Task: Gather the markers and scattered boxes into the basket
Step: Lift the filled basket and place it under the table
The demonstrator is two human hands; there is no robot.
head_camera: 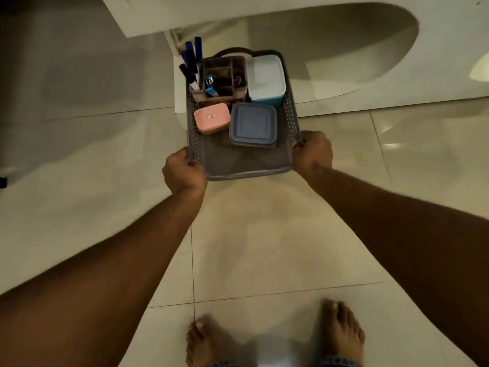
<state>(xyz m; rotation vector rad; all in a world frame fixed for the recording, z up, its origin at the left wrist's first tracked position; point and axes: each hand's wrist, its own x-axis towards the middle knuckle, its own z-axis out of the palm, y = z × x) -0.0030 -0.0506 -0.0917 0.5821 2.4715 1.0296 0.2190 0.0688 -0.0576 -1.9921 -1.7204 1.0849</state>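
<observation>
Both arms stretch forward — left hand (184, 172) and right hand (313, 152) curled closed, knuckles up; bare feet (341, 332) below.

Home rm: tiled floor (264, 247), bare feet (341, 332).

basket (242, 165): perforated plastic | boxes (253, 124): smooth plastic | floor (264, 247): glossy tile

Both hands (184, 172) (313, 152) on loaded basket (246, 165)
</observation>
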